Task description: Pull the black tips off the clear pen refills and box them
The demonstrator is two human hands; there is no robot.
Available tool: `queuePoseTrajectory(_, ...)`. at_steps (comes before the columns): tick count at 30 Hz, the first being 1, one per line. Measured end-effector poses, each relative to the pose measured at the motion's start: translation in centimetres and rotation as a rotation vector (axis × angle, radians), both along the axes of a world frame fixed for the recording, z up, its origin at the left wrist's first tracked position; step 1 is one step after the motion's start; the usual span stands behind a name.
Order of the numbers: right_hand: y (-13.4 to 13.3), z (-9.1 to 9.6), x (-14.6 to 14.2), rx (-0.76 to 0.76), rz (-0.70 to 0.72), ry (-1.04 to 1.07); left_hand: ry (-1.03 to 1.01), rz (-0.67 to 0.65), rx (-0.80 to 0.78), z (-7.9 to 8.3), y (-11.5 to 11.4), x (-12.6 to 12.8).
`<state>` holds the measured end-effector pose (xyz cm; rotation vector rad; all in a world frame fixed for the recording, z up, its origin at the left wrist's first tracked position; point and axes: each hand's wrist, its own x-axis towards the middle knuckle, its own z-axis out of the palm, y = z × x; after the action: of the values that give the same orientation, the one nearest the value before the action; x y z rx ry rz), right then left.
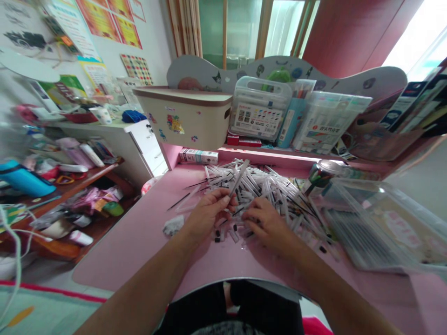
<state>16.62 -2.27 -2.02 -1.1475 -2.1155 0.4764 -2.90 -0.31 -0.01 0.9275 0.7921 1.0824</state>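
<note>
My left hand (209, 209) is closed around a clear pen barrel (239, 177) that points up and away from me. My right hand (263, 221) rests knuckles-up on a big pile of clear pen barrels and black refills (275, 190), fingers curled into the pile; what they pinch is hidden. Small black caps (223, 232) lie scattered between the two hands on the pink desk (139, 232).
A clear plastic box (377, 228) holding finished pens sits at the right. A beige storage bin (185, 116), marker cases (260, 107) and a pen cup (319, 174) stand on the rear shelf. A cluttered wooden shelf (70, 186) stands left of the desk.
</note>
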Motion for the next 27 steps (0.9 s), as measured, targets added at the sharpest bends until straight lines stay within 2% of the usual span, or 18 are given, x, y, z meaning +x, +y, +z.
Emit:
queuePoseTrajectory(2, -0.3, -0.9, -1.2, 0.104, 0.009, -0.218, -0.031, 0.011, -0.021, -0.1, 0.0, 0.1)
queuePoseTrajectory(5, -0.5, -1.8, -2.4, 0.188, -0.022, -0.37, -0.051, 0.026, -0.037, -0.4, 0.1, 0.2)
queuePoseTrajectory(11, -0.4, -2.1, -3.1, 0.228, -0.054, -0.415, -0.003, 0.049, -0.032, -0.5, 0.0, 0.3)
queuePoseTrajectory(17, 0.0, -1.9, -2.6, 0.177, -0.01, -0.37, 0.113, 0.052, -0.008, -0.5, -0.1, 0.4)
queuePoseTrajectory(19, 0.2, -1.3, -1.8, 0.101, -0.002, -0.273, 0.149, 0.077, 0.023, -0.4, -0.1, 0.4)
queuePoseTrajectory(21, 0.4, -0.5, -0.6, -0.023, -0.058, -0.086, 0.175, 0.114, 0.05, -0.3, 0.0, 0.3)
queuePoseTrajectory(24, 0.9, 0.8, 1.5, -0.197, -0.216, 0.367, 0.209, 0.145, 0.063, -0.4, 0.1, 0.2)
queuePoseTrajectory(27, 1.3, 2.0, 2.9, -0.257, -0.244, 0.794, 0.242, 0.15, 0.084, -0.6, 0.1, 0.1)
